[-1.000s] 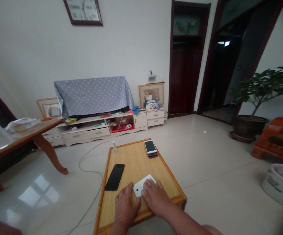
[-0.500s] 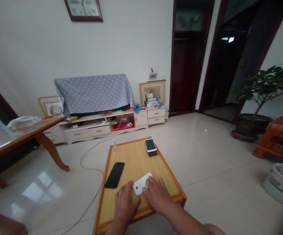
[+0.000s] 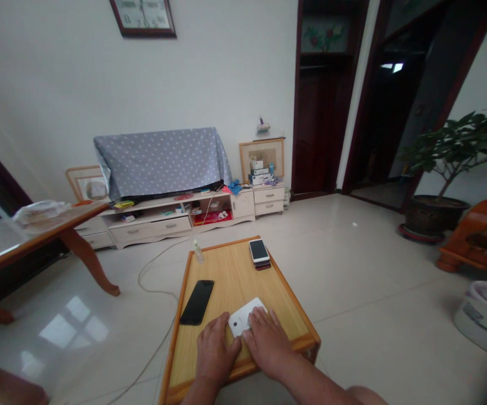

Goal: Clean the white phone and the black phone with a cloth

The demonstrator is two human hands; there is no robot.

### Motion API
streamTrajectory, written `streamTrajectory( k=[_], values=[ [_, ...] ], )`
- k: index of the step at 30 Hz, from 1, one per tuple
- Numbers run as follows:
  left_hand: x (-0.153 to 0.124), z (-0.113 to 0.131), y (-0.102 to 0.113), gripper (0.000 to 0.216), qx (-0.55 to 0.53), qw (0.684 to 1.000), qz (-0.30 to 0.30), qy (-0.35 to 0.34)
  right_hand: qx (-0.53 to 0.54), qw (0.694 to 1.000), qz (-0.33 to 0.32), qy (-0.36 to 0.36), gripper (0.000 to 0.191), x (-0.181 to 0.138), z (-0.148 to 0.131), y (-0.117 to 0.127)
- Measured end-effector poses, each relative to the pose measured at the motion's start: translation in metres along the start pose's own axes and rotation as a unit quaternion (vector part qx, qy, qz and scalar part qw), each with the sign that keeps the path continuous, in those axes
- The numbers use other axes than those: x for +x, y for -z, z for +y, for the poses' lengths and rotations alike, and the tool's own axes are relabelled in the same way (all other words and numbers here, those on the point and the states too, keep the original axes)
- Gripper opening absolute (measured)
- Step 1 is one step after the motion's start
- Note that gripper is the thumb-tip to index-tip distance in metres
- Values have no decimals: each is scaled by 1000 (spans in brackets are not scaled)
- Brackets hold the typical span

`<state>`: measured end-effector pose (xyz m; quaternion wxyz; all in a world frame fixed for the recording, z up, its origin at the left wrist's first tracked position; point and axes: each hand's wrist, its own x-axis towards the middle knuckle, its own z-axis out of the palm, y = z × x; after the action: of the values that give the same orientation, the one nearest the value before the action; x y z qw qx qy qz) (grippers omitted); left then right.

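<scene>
A white phone [image 3: 243, 318] lies back up on the small wooden table [image 3: 230, 281]. My left hand [image 3: 216, 353] rests at its left end, fingers curled against the edge. My right hand [image 3: 266, 340] lies over its right end, fingers pressed on the white back. A black phone [image 3: 197, 302] lies face up to the left. At the table's far right corner sits a white-framed phone [image 3: 259, 251] stacked on a dark red one. A small clear bottle [image 3: 198, 253] stands at the far left corner.
A cable [image 3: 150, 281] runs over the tiled floor left of the table. A larger wooden table [image 3: 36, 236] stands at left, a TV cabinet [image 3: 167, 219] at the back wall. A potted plant [image 3: 433, 214], wooden chair [image 3: 475, 236] and white tub [image 3: 483, 315] are at right.
Both hands stay on the white phone; the fingers have shifted only slightly. The camera view moved a little.
</scene>
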<state>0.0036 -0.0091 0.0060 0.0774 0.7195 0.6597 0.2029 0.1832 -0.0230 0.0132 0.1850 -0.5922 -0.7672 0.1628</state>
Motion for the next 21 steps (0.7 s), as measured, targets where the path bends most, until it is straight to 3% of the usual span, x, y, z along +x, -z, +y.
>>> streamTrajectory(
  k=[4,10,14,21],
  values=[
    [-1,-1,-1,56,-8,1000,1,-5,18,998,-10,66,49,-6,-2,-8],
    [-1,5,4,54,0,1000,-2,-2,12,999,9,-35,49,19,24,5],
    [-2,3,3,51,9,1000,1,-21,44,997,37,-45,45,30,34,4],
    [-5,-11,-9,42,27,991,31,-129,184,975,111,-55,37,40,37,1]
  ],
)
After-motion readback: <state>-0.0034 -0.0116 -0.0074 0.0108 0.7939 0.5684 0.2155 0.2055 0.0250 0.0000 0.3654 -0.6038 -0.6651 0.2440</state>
